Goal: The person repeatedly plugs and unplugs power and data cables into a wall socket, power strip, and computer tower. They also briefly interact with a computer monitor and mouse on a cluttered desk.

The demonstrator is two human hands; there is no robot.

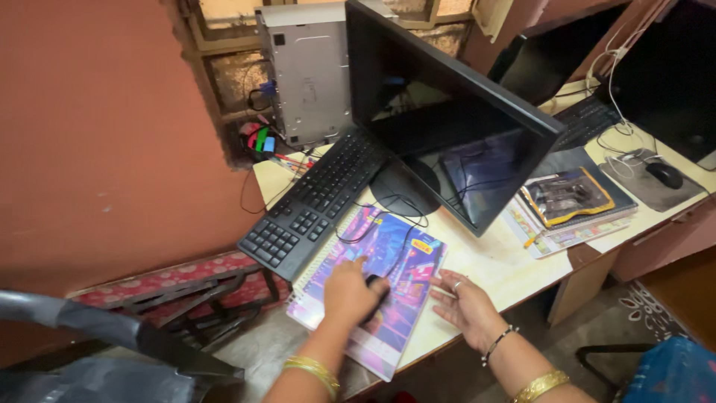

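My left hand (349,292) is closed over a black computer mouse (375,283) that rests on a colourful spiral notebook (394,257) lying on the desk's front part. Its black cable loops across the notebook toward the monitor stand. My right hand (466,304) lies flat and open on the pale desk top (496,265), touching the notebook's right edge; it wears a ring and bracelets. A black keyboard (317,200) sits tilted just behind the notebook.
A dark monitor (447,127) stands over the desk, with a grey computer case (309,71) behind it on the window ledge. Books (570,205), a second mouse (665,175) on its pad and another keyboard (589,119) lie right. A grey chair (112,339) is at lower left.
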